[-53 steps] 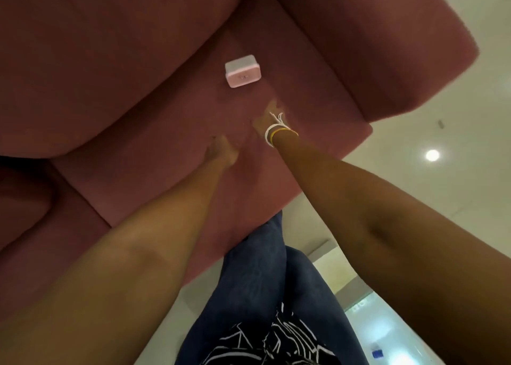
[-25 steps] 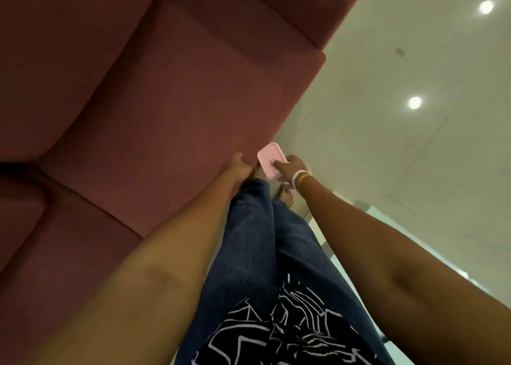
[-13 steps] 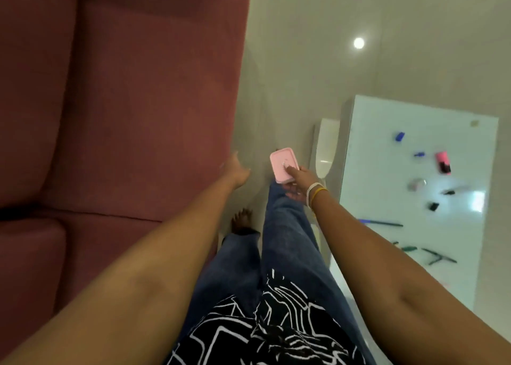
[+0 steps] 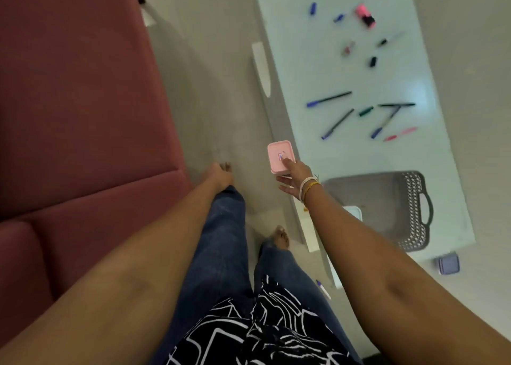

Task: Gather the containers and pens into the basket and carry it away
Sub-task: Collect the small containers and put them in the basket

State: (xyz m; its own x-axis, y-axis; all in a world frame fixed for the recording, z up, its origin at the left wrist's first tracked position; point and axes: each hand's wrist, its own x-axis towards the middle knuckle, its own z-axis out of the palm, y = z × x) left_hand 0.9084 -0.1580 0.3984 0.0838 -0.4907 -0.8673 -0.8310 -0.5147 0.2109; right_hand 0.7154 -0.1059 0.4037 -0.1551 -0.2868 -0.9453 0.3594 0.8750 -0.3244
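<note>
Right hand (image 4: 294,178) has its grip clamped on the pink container (image 4: 279,156), thumb on the lid, held out over the floor just short of the table (image 4: 318,68) edge, probably bound for the grey basket (image 4: 387,198) nearby; left hand (image 4: 218,176) hangs loosely curled, holding nothing; pens (image 4: 329,99) lie scattered on the table beyond, ungathered.

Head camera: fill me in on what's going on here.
A person in jeans stands between a dark red sofa and a white glass table. The right hand holds a small pink square lidded container near the table's edge, close to a grey plastic basket sitting on it. The left hand hangs loose, holding nothing. Several pens and caps lie scattered on the table, not yet gathered.
</note>
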